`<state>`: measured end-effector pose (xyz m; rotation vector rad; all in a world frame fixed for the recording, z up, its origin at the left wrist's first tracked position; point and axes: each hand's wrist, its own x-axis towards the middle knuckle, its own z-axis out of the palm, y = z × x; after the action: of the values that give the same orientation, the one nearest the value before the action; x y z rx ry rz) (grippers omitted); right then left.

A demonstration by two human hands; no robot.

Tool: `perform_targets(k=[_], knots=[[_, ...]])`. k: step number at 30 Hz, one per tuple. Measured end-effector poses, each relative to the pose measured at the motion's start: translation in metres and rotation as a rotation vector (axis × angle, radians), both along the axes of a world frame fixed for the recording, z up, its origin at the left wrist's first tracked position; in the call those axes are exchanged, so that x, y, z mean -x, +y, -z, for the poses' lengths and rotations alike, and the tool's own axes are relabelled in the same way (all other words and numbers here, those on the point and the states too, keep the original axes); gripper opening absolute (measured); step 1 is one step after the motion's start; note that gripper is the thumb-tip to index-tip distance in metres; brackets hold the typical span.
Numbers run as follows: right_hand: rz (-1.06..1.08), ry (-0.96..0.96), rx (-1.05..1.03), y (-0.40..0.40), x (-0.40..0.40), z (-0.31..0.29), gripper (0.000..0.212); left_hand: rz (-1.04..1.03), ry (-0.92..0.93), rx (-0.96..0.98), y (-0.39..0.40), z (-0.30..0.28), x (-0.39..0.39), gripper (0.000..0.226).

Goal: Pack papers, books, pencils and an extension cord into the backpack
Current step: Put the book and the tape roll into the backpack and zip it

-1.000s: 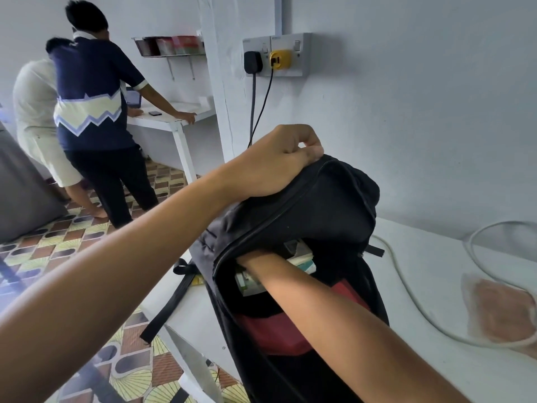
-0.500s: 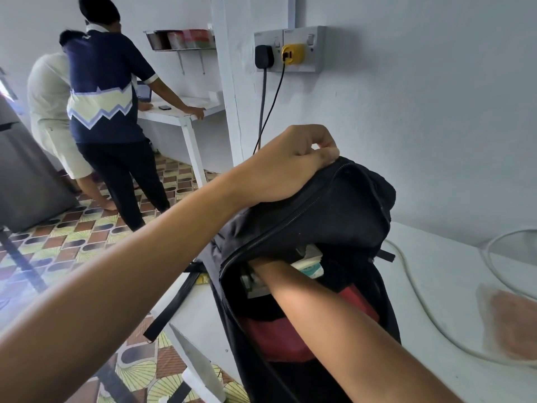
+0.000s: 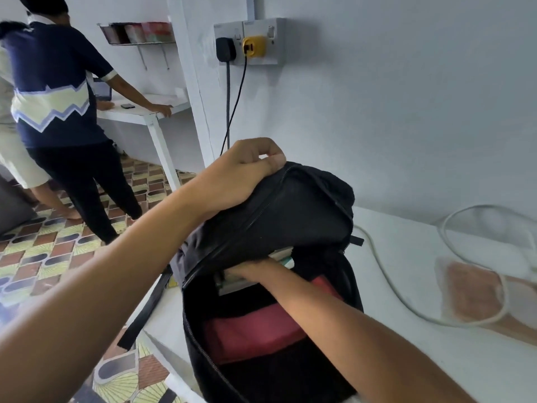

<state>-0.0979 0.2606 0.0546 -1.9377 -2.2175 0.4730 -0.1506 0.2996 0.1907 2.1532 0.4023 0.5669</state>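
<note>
A black backpack [image 3: 293, 210] stands upright on the white table [image 3: 436, 359], its main zip open. My left hand [image 3: 241, 173] grips the top of the bag and holds the flap up. My right hand [image 3: 250, 270] reaches into the opening and rests on a stack of books or papers [image 3: 283, 255] inside; its fingers are hidden under the flap. A red item [image 3: 255, 330] lies lower in the bag. A white extension cord [image 3: 386, 280] runs across the table to the right of the bag.
A clear plastic pouch [image 3: 476, 295] lies on the table at right, under the cord loop. A wall socket with a black and a yellow plug [image 3: 252, 46] is above the bag. Two people [image 3: 55, 106] stand at a white desk at far left, on patterned floor tiles.
My right hand has drawn back slightly, so more of it shows at the bag's opening. My left hand keeps its hold on the bag top. The view has shifted a little.
</note>
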Motion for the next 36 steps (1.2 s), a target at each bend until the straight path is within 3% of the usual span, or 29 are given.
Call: perform_targets(k=[2,5,7,12,15,17,19,22,25,27,36], knots=[[0.065,0.081,0.063,-0.019,-0.002,-0.004,0.044,0.012,-0.014,0.07,0.001,0.009,0.002,0.027],[0.236,0.445,0.093,-0.049,-0.006,0.005,0.036,0.001,-0.04,0.179,-0.001,0.026,0.003,0.024],[0.24,0.576,0.11,-0.079,-0.012,0.006,0.032,-0.005,-0.061,0.247,-0.001,0.041,0.004,0.024],[0.168,0.694,-0.073,-0.147,-0.034,0.008,0.019,-0.025,-0.056,0.38,-0.003,0.1,0.011,0.02],[0.28,0.858,-0.444,-0.174,-0.047,0.014,0.014,-0.035,-0.045,0.464,-0.017,0.142,0.018,0.019],[0.394,0.698,-0.76,-0.185,-0.06,0.033,0.014,-0.054,0.022,0.474,-0.031,0.168,0.024,0.019],[0.522,0.406,-0.912,-0.192,-0.069,0.062,0.016,-0.079,0.072,0.465,-0.046,0.19,0.029,0.023],[0.552,0.179,-0.731,-0.204,-0.075,0.105,0.049,-0.174,0.062,0.289,-0.065,0.208,0.028,0.03],[0.54,0.242,-0.483,-0.212,-0.075,0.121,0.053,-0.253,0.119,-0.043,-0.085,0.215,0.026,0.029],[0.56,0.279,-0.44,-0.211,-0.077,0.121,0.052,-0.286,0.14,-0.159,-0.097,0.217,0.029,0.029],[0.556,0.347,-0.411,-0.214,-0.074,0.119,0.055,-0.527,0.057,-0.089,-0.13,0.228,0.045,0.023]])
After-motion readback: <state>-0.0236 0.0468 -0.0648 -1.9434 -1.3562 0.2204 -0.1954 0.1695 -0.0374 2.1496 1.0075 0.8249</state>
